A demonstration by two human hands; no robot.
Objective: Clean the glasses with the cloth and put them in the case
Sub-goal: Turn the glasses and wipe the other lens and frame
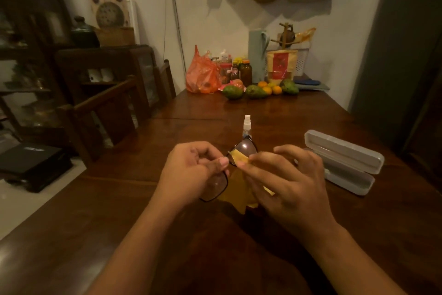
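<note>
Dark-framed glasses (246, 147) are held above the wooden table (119, 199), one lens up and one down. My left hand (191, 170) pinches the frame near the bridge. My right hand (284, 182) pinches a yellow cloth (239, 158) against the upper lens, the cloth hanging below between both hands. An open pale grey glasses case (344, 163) lies to the right of my right hand, with nothing in it that I can see.
A small spray bottle (247, 125) stands just behind the glasses. At the table's far end are fruit (256, 91), an orange plastic bag (202, 74), jars and a flask. Wooden chairs (114, 113) stand along the left side.
</note>
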